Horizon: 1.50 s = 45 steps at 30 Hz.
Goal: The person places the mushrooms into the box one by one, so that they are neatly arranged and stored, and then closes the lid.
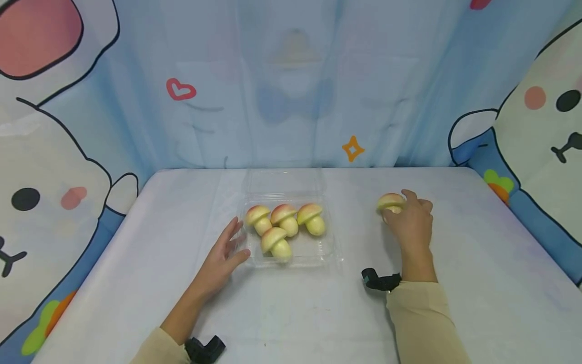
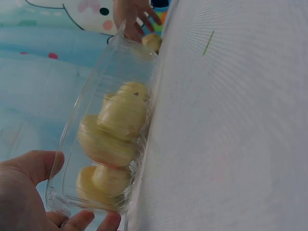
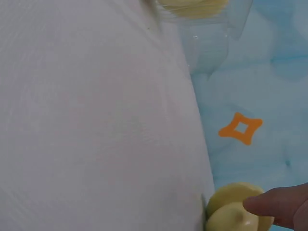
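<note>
Plastic box (image 1: pixel 303 248), see-thru, sits mid-table (image 1: pixel 354 323) w/ its lid (image 1: pixel 284 182) folded back behind; four mushrooms (image 1: pixel 289 226) inside, three in a back row, one in front toward L. Lone mushroom (image 1: pixel 390 200) is out R of box, well apart, cap up w/ stem end toward the person. R hand (image 1: pixel 414 225) is at it: thumb against the near side, other fingers behind and to R; can't tell if it's actually pinched. L hand (image 1: pixel 219 260) is spread at box's L end, thumb by near corner, fingers along the side. To do this well, imo: get thumb and index on opp. sides of the lone mushroom, pads flat, light squeeze; surface looks smooth, so prob. slips if held by cap edge only. Lift straight up b4 any sideways move, else it may roll. L hand shd brace the wall gently, no squeezing: thin plastic prob. flexes and a light box slides easily. Room in box = R front, bare floor there; come in from above, clear of the rim, and don't knock the row. Set down stem and cap together, then let go slowly.
</note>
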Each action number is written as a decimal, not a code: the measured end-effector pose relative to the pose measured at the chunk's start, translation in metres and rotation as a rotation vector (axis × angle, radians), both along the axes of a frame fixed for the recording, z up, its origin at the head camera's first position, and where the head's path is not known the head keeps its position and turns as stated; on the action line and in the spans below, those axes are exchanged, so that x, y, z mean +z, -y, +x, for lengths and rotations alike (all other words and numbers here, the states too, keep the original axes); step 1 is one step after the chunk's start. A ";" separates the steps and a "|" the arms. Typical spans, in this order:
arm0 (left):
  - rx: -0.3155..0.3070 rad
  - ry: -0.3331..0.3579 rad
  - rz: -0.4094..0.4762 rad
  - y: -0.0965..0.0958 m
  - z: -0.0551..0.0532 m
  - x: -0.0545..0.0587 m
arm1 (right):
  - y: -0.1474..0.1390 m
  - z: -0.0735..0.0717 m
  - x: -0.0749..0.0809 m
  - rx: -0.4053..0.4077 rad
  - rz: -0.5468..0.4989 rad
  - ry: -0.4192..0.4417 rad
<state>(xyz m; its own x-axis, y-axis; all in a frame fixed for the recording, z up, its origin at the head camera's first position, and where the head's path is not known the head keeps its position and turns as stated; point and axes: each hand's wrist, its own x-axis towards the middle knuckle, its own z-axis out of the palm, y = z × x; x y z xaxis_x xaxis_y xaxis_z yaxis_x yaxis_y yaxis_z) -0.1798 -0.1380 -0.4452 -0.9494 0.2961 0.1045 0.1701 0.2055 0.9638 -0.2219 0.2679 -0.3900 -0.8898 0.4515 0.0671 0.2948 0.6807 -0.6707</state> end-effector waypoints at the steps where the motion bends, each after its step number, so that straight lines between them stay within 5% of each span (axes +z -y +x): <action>1: 0.001 0.001 -0.002 0.000 0.000 0.000 | -0.002 -0.002 -0.004 0.000 0.004 0.001; 6: 0.009 0.003 -0.004 0.000 0.000 0.001 | -0.007 -0.007 -0.018 -0.026 -0.006 -0.017; 14: 0.003 0.015 0.007 -0.001 0.001 0.002 | -0.006 -0.007 -0.018 -0.041 -0.036 -0.029; 32: 0.005 0.013 0.007 -0.001 0.002 0.003 | 0.007 0.006 0.017 0.012 -0.065 -0.128; 45: 0.007 0.016 0.005 -0.001 0.002 0.003 | 0.030 0.016 0.046 0.236 -0.037 -0.097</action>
<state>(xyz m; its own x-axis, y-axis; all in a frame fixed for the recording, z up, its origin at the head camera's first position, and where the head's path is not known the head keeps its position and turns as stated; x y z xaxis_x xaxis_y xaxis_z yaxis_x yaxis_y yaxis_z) -0.1779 -0.1368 -0.4427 -0.9529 0.2893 0.0909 0.1534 0.2013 0.9674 -0.2058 0.2378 -0.3440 -0.9610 0.2358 0.1444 0.0639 0.6975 -0.7137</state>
